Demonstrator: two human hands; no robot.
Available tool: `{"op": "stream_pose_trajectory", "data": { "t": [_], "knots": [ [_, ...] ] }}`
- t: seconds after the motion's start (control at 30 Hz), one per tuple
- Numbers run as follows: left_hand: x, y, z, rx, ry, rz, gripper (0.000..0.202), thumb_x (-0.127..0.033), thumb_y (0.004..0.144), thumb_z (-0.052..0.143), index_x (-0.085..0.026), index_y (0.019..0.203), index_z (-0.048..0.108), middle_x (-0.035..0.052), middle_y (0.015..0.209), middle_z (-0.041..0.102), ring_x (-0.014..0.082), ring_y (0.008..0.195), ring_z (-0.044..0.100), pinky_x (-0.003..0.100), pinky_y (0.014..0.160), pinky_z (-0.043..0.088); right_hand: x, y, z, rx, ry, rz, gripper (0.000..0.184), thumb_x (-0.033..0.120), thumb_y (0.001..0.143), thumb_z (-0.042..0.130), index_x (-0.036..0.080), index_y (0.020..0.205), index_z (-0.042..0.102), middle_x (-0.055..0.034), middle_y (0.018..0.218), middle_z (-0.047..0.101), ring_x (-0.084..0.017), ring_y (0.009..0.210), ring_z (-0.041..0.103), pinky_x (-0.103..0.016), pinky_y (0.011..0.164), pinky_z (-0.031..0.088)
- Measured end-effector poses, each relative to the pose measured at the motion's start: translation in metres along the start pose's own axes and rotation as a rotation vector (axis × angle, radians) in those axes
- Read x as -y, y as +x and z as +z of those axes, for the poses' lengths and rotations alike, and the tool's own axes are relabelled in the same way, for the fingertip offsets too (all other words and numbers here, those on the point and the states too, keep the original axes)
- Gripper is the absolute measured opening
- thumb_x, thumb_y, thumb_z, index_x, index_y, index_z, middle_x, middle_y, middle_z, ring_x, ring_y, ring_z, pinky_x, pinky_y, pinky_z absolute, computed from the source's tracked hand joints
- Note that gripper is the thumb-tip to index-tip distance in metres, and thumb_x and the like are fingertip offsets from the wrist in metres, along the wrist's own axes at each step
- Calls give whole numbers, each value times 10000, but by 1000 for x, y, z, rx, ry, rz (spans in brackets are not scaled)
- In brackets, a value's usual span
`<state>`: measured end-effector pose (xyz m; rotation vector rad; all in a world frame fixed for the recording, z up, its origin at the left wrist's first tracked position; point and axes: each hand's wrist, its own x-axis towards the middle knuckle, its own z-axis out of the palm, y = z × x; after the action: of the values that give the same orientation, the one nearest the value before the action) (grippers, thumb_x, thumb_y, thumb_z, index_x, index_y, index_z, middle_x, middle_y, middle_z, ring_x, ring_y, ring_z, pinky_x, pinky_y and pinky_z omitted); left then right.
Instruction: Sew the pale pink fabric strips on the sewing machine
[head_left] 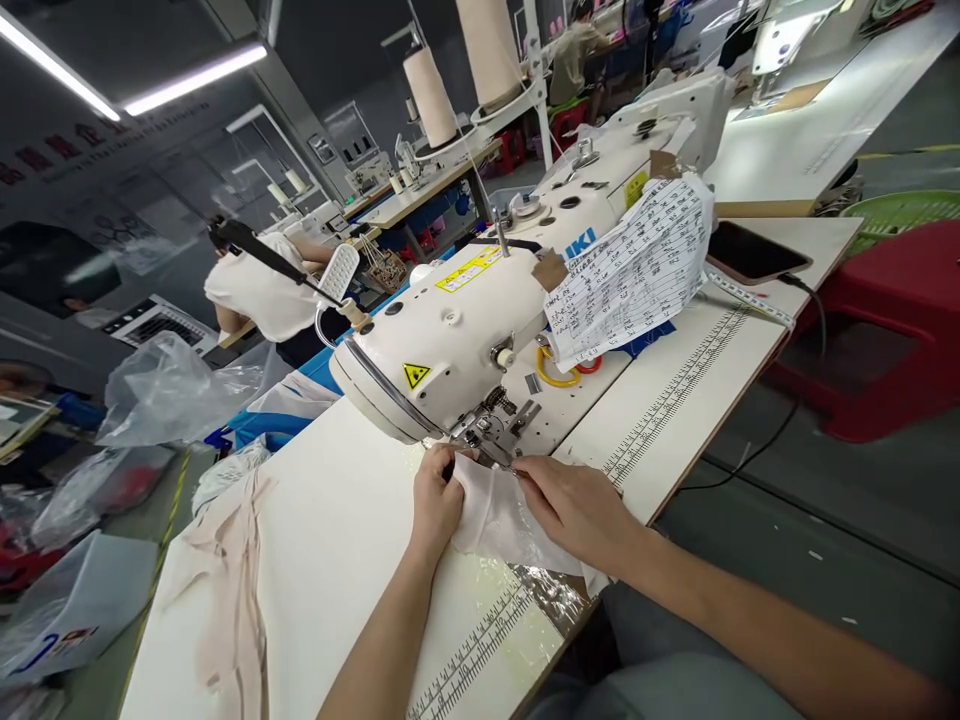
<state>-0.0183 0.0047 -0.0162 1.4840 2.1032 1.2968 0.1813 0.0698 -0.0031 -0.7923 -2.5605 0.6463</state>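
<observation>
Close under the head of a white sewing machine lies a pale pink piece of fabric. My left hand grips its left edge between thumb and fingers, right beside the needle area. At the fabric's right edge, my right hand pinches it with thumb and forefinger near the presser foot. The needle itself is too small to make out. Part of the fabric's lower edge lies over a strip of shiny clear tape at the table's front.
Pale pink fabric strips lie on the table's left. A handwritten sheet hangs on the machine, with yellow-handled scissors below. A phone with a cable lies at right, by a red stool. Thread cones stand behind.
</observation>
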Motion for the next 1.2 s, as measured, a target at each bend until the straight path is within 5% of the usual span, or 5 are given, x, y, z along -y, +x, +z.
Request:
{"op": "stream_pose_trajectory", "data": {
  "t": [0.5,0.93,1.2],
  "knots": [
    [-1,0,-1,9,21,-6,131,-236,768,540,-222,769,671,26,882,661,195,869,616,337,793,482,-1,2,4,-13,-6,-41,280,168,997,385,140,1168,605,-94,1036,730,-211,845,710,-279,638,512],
    [-4,1,4,-52,339,202,91,-283,815,532,-218,804,596,37,797,636,210,784,547,353,714,444,3,1,5,-15,-107,-83,240,136,999,406,142,1146,595,-77,954,699,-203,847,698,-255,582,467],
    [-3,-1,-1,-10,222,68,126,-295,825,537,-228,760,621,22,860,672,190,824,614,324,736,485,4,2,5,7,-122,-35,242,164,1004,401,155,1142,600,-82,949,701,-193,853,693,-249,598,477]
  ]
}}
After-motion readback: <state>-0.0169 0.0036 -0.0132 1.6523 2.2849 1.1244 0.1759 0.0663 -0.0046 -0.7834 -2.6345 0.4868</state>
